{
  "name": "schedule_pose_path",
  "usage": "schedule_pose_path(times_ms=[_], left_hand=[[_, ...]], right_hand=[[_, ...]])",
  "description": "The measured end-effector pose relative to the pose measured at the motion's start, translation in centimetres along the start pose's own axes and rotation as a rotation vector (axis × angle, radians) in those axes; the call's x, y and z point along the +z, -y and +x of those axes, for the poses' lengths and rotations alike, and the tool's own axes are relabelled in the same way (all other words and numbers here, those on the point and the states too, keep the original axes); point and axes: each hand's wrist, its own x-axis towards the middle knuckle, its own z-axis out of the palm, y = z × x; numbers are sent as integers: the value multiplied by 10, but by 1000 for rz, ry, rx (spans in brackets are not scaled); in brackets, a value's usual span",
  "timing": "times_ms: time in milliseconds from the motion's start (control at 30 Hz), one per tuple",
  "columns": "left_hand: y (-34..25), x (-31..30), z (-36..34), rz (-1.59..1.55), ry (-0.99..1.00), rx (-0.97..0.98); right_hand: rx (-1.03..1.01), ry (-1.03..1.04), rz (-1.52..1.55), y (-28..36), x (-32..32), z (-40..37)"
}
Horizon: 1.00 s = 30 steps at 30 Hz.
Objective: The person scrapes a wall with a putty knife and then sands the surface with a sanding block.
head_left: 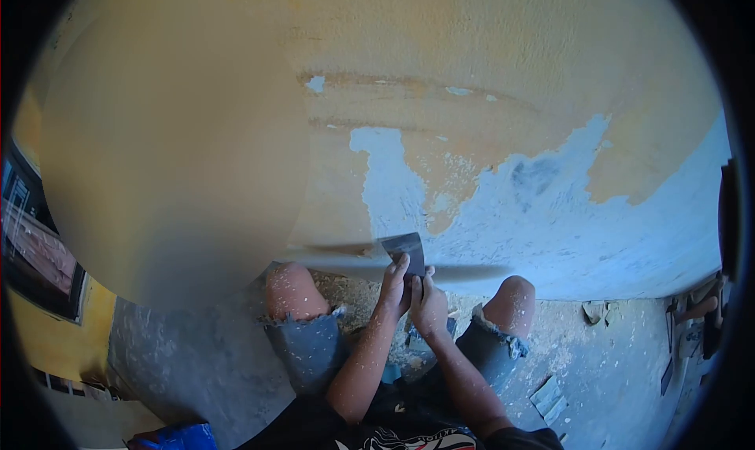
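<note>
A dark grey sheet, by its look sandpaper (407,248), stands bent between my two hands in front of the wall. My left hand (394,286) grips it with the thumb pressed on its face. Close beside, my right hand (429,307) has its fingers closed at the sheet's lower edge. Behind them rises a yellow wall (487,33), where peeled paint exposes a pale blue-white layer (503,214). A dark smudge marks that pale layer.
My bent knees, in torn, dust-specked jeans (303,352), flank my hands. Paint flakes and a greyish scrap (549,399) lie on the concrete floor (605,371). A blue packet (174,437) sits at lower left. Part of another person (700,310) shows at far right. A blurred patch covers the left.
</note>
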Motion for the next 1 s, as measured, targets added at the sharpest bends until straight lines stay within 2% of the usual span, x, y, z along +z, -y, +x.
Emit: schedule_pose_path(times_ms=[100, 200, 267, 333, 400, 433, 567, 667, 700, 800, 867, 933, 1000], left_hand=[[1, -5, 1, 83, -21, 125], [-8, 1, -2, 184, -92, 150], [-25, 12, 4, 177, -37, 170], [-18, 2, 4, 163, -5, 181], [-6, -8, 5, 375, -173, 264], [1, -2, 0, 321, -251, 294], [-21, 9, 1, 291, -108, 235], [-12, 6, -2, 298, -192, 254], [-9, 5, -4, 294, -218, 247], [-3, -7, 4, 317, -221, 282], [-16, 6, 2, 254, -203, 218], [-17, 11, -3, 253, -209, 296], [-20, 17, -4, 270, -211, 283]], right_hand=[[2, -54, 84, 9, 3, -4], [-12, -112, 94, 19, 8, -4], [-25, -102, 116, 30, 2, 9], [-26, -71, 134, 24, 7, 6], [-17, -100, 97, 12, 17, -2], [-51, -108, 228, 9, 16, -6], [6, -16, 130, 20, 7, 7], [-1, -87, 107, 13, 14, -2], [12, -50, 166, 14, 11, -6], [21, -44, 135, 13, 13, -2], [20, 0, 94, 24, 6, 5], [3, -51, 169, 31, 0, 2], [-26, -107, 186, 32, -1, 2]])
